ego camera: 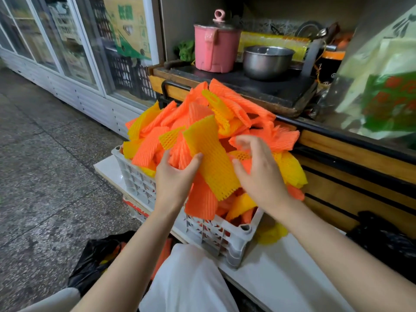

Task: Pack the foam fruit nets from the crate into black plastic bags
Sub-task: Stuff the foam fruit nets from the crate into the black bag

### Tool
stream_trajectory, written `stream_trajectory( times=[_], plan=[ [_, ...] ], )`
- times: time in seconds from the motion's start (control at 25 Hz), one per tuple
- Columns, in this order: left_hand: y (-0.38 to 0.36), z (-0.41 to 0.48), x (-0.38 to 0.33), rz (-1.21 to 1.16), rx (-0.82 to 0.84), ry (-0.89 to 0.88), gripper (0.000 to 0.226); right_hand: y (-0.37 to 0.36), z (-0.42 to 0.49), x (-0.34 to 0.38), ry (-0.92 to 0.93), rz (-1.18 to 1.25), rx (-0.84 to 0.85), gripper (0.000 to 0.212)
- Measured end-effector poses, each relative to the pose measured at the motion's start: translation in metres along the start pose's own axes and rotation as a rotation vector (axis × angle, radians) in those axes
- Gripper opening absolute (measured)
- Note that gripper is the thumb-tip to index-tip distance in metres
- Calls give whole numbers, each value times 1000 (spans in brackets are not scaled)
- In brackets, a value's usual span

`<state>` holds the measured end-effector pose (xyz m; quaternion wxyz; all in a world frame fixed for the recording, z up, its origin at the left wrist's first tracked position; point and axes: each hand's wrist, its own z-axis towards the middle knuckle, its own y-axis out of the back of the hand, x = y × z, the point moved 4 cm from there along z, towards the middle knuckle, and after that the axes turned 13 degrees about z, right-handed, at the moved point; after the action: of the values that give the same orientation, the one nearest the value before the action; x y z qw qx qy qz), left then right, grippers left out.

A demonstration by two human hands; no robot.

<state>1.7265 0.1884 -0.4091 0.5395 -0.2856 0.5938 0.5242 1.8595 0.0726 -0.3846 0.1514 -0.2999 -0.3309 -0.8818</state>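
As they lie heaped over the crate (pixel 135 176), nets (pixel 148 147): light, soft foam, I judge, best pinched at an edge; my left hand (pixel 173 176) grips a yellow net (pixel 216 167), my right hand (pixel 261 174) loose, empty, at its 3 o'clock.

Over the crate (pixel 137 183), foam nets (pixel 202 122) heap well above the rim: no clear way down inside. Right: wooden counter (pixel 360 158) close alongside. Behind: pink pot (pixel 213 50) and steel bowl (pixel 265 61). Left: open floor (pixel 45 154); black bag (pixel 87 264) low, near.
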Motion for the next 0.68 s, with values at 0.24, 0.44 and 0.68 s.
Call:
stream_trajectory(
  times=[0.24,0.44,0.68],
  plan=[
    [9,40,-3,22,-61,-24,111,25,100,-51,-163,-521,19,83],
    [22,47,-2,-3,-86,-52,110,11,119,-80,-356,-500,84,64],
    [35,43,-4,-75,-93,-23,86,-1,103,-55,-281,-326,-12,40]
  ],
)
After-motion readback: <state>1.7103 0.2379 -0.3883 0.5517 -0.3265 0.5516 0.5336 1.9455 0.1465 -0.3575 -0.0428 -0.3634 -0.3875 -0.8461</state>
